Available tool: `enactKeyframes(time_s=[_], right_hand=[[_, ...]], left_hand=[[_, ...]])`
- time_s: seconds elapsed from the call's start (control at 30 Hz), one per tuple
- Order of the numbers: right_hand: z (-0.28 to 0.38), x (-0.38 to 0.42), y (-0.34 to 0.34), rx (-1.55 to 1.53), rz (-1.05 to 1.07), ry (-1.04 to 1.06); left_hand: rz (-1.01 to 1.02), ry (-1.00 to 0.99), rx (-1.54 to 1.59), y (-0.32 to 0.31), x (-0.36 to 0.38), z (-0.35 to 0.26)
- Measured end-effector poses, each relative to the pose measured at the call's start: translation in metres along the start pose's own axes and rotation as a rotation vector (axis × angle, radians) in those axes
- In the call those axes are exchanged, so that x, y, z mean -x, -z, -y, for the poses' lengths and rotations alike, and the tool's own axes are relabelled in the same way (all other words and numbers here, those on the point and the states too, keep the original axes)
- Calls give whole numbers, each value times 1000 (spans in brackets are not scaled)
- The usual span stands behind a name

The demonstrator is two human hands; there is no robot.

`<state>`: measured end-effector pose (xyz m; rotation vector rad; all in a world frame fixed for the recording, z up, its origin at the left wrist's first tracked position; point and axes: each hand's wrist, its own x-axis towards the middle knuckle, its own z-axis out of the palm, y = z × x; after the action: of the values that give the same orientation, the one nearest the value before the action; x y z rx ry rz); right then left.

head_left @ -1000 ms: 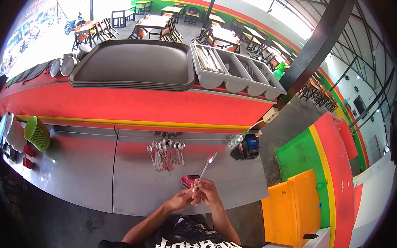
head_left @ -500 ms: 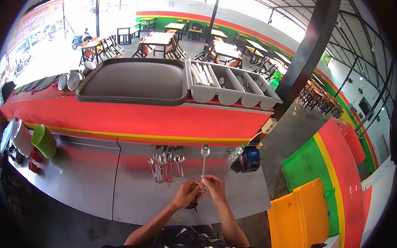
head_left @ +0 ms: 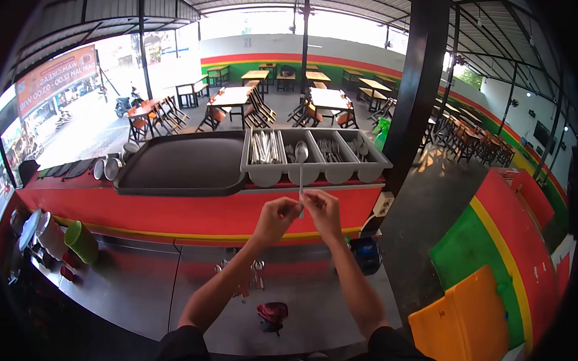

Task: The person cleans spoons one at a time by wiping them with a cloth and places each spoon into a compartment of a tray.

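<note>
A metal spoon stands upright before me, bowl at the top, overlapping the cutlery tray in the view. My right hand pinches its handle. Close beside it, my left hand is closed with its fingertips at the lower handle. Behind the spoon, the grey cutlery tray has compartments with bundled cutlery at the left and loose spoons and forks in the others. Several loose spoons lie on the metal counter, partly hidden by my left forearm. A crumpled dark red cloth lies between my forearms.
A large brown tray sits on the red ledge, left of the cutlery tray. Green bowls are stacked at the counter's left. A dark blue item stands at the right, near a black post. Tables and chairs fill the background.
Both hands have risen with the spoon, away from the counter and towards the cutlery tray. The view has tilted up, and the dark red cloth now shows below my hands.
</note>
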<state>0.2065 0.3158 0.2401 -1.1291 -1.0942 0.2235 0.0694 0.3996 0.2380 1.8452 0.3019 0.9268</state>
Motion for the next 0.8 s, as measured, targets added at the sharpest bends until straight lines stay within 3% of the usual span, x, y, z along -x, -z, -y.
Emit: enactKeyframes(time_s=[0.13,0.33,0.43,0.53,0.67,0.8], right_hand=[[-23,-78,12,101,-21,129],[-77,-178,15,246,48,81],[-94,-200,15,359,116,-121],[-87,-200,22,523,155,-217],[-69,-195,25,397,163,-357],[-65,-193,23,516,158,-248]], left_hand=[[-106,-87,-219,1,-77,4],[-137,-71,-415,11,-172,35],[-92,100,-488,13,-186,45],[-89,141,-631,8,-189,57],[-114,162,-654,3,-182,42],[-135,184,-537,7,-188,50]])
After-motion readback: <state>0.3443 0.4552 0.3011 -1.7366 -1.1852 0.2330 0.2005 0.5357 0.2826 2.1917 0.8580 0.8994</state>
